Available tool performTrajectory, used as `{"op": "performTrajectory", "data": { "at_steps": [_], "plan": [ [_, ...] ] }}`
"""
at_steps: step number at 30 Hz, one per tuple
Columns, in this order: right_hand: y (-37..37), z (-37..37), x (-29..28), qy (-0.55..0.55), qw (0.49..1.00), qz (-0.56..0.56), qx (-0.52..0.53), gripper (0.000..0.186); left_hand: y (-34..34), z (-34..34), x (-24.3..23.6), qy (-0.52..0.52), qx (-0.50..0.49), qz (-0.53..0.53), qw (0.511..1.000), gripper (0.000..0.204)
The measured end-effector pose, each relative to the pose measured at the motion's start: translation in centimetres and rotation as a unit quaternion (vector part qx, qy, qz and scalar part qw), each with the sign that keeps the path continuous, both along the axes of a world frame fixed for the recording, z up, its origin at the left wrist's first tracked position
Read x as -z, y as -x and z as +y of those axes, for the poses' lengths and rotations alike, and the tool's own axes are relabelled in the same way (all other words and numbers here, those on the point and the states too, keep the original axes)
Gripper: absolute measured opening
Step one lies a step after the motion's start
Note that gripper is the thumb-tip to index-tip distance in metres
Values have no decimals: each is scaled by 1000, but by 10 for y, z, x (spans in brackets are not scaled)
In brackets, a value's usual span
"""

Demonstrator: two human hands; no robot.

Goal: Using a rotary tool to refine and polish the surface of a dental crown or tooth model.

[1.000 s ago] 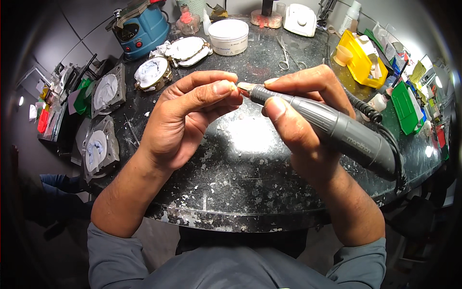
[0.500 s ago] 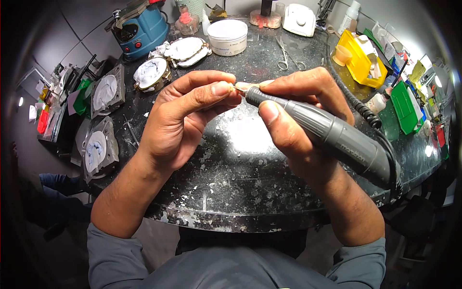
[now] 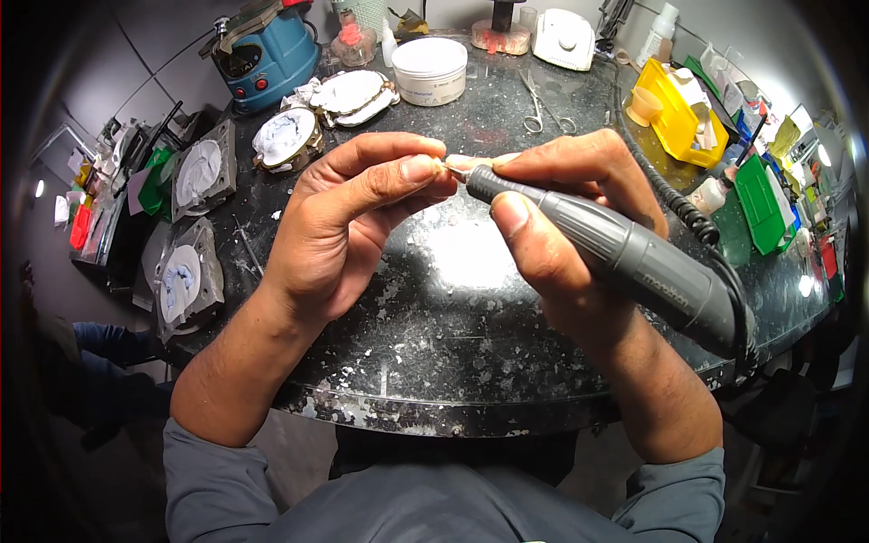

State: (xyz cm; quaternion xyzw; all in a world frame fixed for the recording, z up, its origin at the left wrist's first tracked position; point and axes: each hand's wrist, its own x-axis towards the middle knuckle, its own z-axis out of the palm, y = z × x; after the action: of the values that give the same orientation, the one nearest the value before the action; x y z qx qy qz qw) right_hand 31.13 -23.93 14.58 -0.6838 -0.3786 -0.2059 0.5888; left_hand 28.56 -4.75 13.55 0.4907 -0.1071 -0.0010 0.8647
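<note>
My right hand (image 3: 566,222) wraps round a dark grey rotary handpiece (image 3: 625,244), which slants from lower right up to the left. A thin bur (image 3: 457,172) sticks out of its tip. Thumb and fingertips of my left hand (image 3: 348,204) pinch a tiny pale yellowish piece (image 3: 441,166), mostly hidden by the fingers; its kind I cannot make out. The bur's end is at this piece, and whether it touches is too small to tell. A coiled black cord (image 3: 692,213) runs behind the right hand down to the handpiece's rear end.
Plaster-filled metal flasks (image 3: 288,136) stand at the back left and left edge. Behind are a blue machine (image 3: 267,59), a white tub (image 3: 428,72) and scissors (image 3: 536,109). On the right are a yellow bin (image 3: 674,118) and a green bin (image 3: 762,204). White specks cover the black worktop (image 3: 434,353).
The handpiece and my right hand have shifted very slightly to the right, and a little more of the bur shows. My left hand stays nearly still.
</note>
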Motion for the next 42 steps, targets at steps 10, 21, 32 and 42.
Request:
{"op": "performTrajectory", "data": {
  "at_steps": [10,21,32,42],
  "plan": [
    [0,1,1,-19,1000,-9,-9,19,0,1,-1,-1,11,-29,1000,18],
    [0,1,2,-11,1000,-20,-20,21,0,-1,0,-6,-3,-47,999,18],
    [1,-1,2,-34,998,-13,-43,22,1,0,1,36,20,-11,999,18],
    [1,-1,1,-16,999,-26,-31,21,1,0,-1,38,26,-12,999,18]
  ]
}}
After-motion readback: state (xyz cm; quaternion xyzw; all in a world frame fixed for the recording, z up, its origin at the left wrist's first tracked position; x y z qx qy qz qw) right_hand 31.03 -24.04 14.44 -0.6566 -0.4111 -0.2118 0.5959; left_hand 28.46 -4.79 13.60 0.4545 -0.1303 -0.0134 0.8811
